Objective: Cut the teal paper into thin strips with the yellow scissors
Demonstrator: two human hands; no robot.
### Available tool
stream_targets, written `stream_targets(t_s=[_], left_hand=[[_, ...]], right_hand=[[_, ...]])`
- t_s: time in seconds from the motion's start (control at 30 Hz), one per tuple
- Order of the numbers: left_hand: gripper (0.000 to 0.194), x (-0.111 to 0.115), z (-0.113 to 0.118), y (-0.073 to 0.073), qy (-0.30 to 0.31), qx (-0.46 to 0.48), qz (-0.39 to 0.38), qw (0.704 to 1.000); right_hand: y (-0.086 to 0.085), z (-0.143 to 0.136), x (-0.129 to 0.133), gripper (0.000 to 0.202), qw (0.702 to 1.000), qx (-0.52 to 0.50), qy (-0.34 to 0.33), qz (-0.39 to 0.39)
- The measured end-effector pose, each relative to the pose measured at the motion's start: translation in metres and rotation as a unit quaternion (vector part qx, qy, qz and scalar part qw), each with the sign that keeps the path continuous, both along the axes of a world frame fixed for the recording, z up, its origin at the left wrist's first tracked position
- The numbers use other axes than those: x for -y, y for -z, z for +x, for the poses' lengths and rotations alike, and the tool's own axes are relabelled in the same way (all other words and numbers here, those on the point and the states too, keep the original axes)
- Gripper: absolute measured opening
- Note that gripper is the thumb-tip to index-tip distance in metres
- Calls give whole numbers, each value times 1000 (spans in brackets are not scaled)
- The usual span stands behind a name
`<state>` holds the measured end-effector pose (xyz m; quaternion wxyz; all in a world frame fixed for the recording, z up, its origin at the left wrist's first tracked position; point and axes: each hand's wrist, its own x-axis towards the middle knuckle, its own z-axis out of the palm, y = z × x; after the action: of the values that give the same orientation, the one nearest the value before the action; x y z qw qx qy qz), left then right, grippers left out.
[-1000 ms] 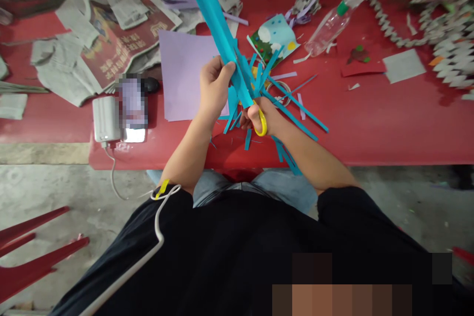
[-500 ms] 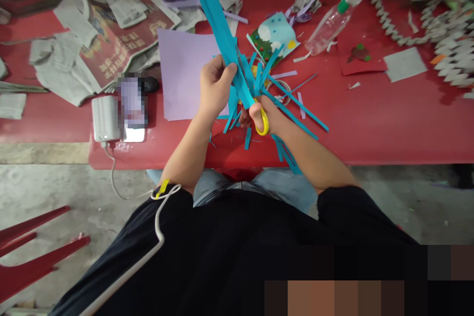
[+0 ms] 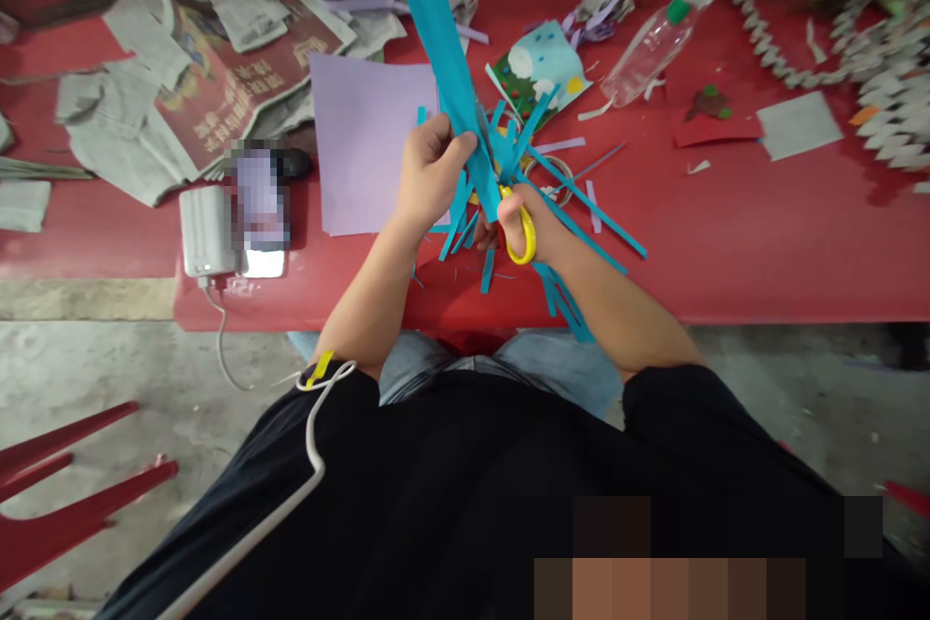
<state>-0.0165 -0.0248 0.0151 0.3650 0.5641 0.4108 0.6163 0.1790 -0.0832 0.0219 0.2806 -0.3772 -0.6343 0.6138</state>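
A long folded blue paper [image 3: 430,19] slants from the top edge down to the middle of the table. My left hand [image 3: 434,165] pinches it, thumb on top, near its lower part. In my right hand [image 3: 524,218] are yellow-handled scissors [image 3: 529,242], their blades lying along the right edge of the blue paper. Thin blue strips [image 3: 596,208] are scattered beneath and around both hands. Beside my left hand lies a sheet of purple paper [image 3: 363,145], partly under the blue pieces.
Newspaper [image 3: 239,87], a phone [image 3: 260,199] and a white power bank [image 3: 206,231] with a cable are at the left. Behind the strips lie a painted card [image 3: 542,68] and a plastic bottle [image 3: 650,53]. Folded paper chains [image 3: 890,107] are at the far right of the red table [image 3: 762,262].
Both hands have shifted slightly right with the blue paper and the scissors. The upper end of the paper has also moved right.
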Motion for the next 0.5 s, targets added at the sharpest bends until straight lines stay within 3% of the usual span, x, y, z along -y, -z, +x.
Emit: stream_targets(t_s=[0.27, 0.5], left_hand=[[62, 0, -3, 0, 6, -8, -13, 1000], [68, 0, -3, -1, 11, -4, -11, 1000]], right_hand=[[-6, 1, 2, 90, 1000, 19, 16, 10], [-18, -2, 3, 95, 998, 61, 30, 10]])
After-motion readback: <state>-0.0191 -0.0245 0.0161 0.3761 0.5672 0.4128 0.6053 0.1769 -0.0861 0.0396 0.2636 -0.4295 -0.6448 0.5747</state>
